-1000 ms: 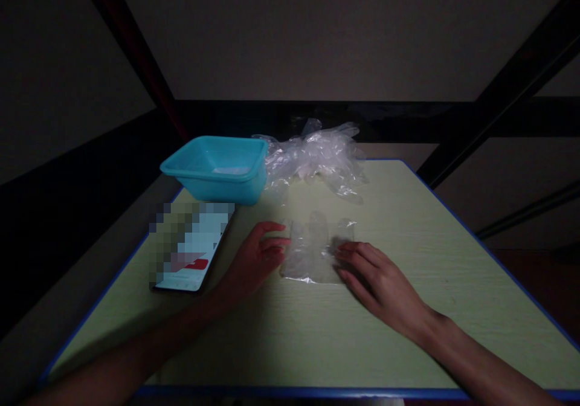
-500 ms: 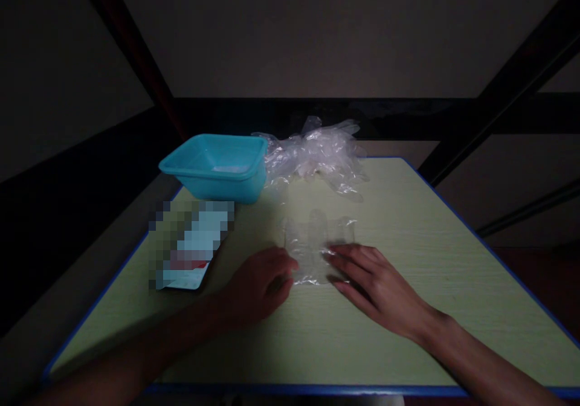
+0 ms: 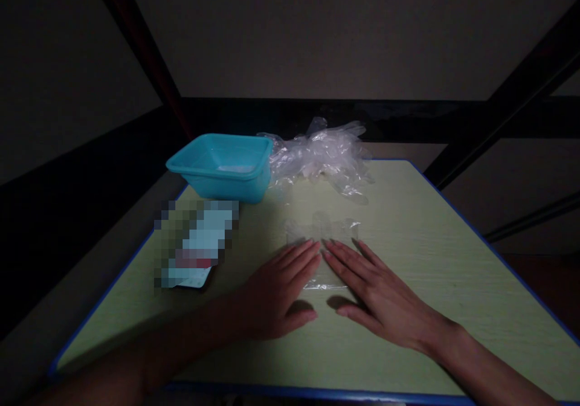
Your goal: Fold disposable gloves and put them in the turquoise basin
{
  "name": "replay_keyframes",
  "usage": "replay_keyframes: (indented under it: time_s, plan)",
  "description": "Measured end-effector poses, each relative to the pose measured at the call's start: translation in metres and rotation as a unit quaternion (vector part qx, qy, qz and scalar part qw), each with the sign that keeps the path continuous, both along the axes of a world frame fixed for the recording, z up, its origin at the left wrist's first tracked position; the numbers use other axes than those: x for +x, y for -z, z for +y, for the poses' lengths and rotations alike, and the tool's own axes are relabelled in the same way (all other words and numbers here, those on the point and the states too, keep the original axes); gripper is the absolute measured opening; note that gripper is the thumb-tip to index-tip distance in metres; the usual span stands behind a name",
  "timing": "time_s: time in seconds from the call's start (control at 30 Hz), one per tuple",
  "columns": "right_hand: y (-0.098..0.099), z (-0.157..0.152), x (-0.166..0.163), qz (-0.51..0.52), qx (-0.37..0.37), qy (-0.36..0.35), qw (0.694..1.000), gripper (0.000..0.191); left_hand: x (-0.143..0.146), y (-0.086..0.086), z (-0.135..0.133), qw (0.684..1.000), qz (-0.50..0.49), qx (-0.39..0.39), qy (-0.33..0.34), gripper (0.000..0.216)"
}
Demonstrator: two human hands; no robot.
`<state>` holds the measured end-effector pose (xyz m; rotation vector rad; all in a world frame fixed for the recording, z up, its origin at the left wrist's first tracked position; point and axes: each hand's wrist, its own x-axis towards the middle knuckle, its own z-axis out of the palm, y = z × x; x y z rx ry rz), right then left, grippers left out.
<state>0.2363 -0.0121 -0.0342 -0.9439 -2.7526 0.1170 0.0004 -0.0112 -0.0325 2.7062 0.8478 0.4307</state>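
Note:
A thin clear plastic glove (image 3: 327, 232) lies flat on the pale green table (image 3: 430, 261). My left hand (image 3: 281, 288) rests palm down on its left part, fingers stretched out flat. My right hand (image 3: 374, 291) lies palm down on its right part, fingers also spread and straight. The fingertips of both hands nearly meet over the middle of the glove. Only the glove's far edge and a strip between the hands show.
A turquoise plastic tub (image 3: 224, 165) stands at the far left of the table. A heap of clear plastic gloves (image 3: 324, 152) lies beside it at the back. A phone (image 3: 196, 246) lies at the left. Dark frame bars cross behind the table.
My left hand uncurled from a loose fist and now lies flat on the glove. My right hand slid toward me and flattened too. The view shifted slightly.

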Motion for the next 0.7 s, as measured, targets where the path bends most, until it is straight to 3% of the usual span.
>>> replay_keyframes:
  time_s: [0.2, 0.53, 0.7]
  plan:
    - [0.004, -0.002, 0.003, -0.022, -0.004, -0.007, 1.000, 0.080, 0.002, 0.000, 0.000, 0.998, 0.062, -0.030, 0.009, 0.077]
    - [0.009, -0.006, 0.009, -0.037, 0.025, 0.030, 0.999, 0.080, -0.004, 0.004, -0.001, 0.998, 0.053, -0.018, 0.008, 0.070]
    - [0.000, -0.003, 0.011, 0.011, -0.022, 0.037, 0.999, 0.074, -0.003, -0.004, -0.001, 0.998, 0.055, -0.013, 0.003, 0.072]
